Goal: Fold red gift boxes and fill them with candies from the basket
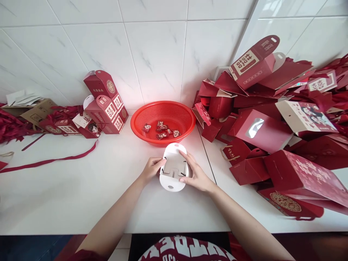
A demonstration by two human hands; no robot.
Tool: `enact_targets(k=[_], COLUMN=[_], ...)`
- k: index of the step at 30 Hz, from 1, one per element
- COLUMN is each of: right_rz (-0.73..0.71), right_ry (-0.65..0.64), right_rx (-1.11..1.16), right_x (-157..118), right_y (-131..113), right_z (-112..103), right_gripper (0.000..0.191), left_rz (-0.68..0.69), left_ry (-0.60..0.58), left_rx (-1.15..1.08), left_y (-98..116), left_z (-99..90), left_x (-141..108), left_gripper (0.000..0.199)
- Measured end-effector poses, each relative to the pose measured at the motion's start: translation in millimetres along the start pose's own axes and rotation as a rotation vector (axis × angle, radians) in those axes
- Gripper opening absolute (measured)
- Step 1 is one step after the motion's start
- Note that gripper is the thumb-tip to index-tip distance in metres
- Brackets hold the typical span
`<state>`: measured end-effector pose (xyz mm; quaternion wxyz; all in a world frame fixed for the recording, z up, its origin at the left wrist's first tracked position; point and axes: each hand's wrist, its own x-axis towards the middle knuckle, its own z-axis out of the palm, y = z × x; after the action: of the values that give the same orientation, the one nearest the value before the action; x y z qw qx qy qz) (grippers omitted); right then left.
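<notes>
White tiled wall [154, 54] behind a white worktop [81, 195], with a heap of red boxes [272, 134] at right and a red basket [138, 123]. Small open box [174, 166], white inside, is just on the near side of the basket, long axis pointing towards it; left hand [152, 168] pinches its left edge, right hand [197, 175], spread wider, clasps its right side, both about equally near the basket, where a few wrapped pieces [161, 136] lie
</notes>
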<state>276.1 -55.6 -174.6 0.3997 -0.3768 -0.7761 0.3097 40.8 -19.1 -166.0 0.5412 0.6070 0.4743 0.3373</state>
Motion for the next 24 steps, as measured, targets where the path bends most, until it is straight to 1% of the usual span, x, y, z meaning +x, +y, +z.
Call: enact_targets(k=[2,4,8,11,13,15,16,17,19,21,22,24], right_rz=[-0.016,-0.036,-0.057,-0.027,-0.027,-0.038,-0.041,-0.040,-0.039,-0.053,-0.063,-0.082], right_ry=[-0.020,-0.037,-0.048,-0.049,-0.054,-0.058,-0.062,-0.068,-0.080,-0.089,-0.091,-0.094], right_rx=[-0.064,-0.165,-0.269,-0.278,-0.295,-0.319,-0.331,-0.342,-0.364,-0.380,-0.381,-0.362], right_x=[0.6,1.7,3.5,3.3,3.1,3.2,3.3,3.4,3.6,3.7,3.7,3.9], right_y=[0.7,-0.2,-2.3,-2.2,-2.3,-3.1,-3.9,-4.9,-6.9,-8.3,-8.6,-8.2], right_z=[-2.3,-4.3,-7.8,-8.6,-8.3,-8.3,-8.6,-9.1,-10.9,-12.9,-13.7,-14.6], right_gripper=[0.114,0.123,0.122,0.119,0.116,0.112,0.110,0.108,0.104,0.098,0.094,0.090], left_rz=[0.002,0.008,0.029,0.067,0.103,0.155,0.186,0.244,0.300,0.277,0.256,0.192], left_ry=[0.000,0.007,0.024,0.079,0.139,0.197,0.220,0.253,0.276,0.245,0.207,0.098], left_rx=[0.024,0.061,0.193,0.364,0.471,0.575,0.638,0.772,1.013,1.062,1.082,1.129], left_y=[-0.8,-0.3,9.0,28.3,47.7,71.2,83.5,95.6,116.7,130.3,133.7,133.7], left_z=[1.3,2.4,2.6,-1.9,-8.4,-17.3,-22.4,-27.8,-38.3,-46.7,-49.6,-52.3], left_x=[0.3,0.7,-1.7,-7.2,-8.7,-3.5,2.8,12.0,38.6,73.3,92.1,128.9], left_gripper=[0.050,0.049,0.051,0.056,0.057,0.055,0.053,0.051,0.047,0.040,0.036,0.027])
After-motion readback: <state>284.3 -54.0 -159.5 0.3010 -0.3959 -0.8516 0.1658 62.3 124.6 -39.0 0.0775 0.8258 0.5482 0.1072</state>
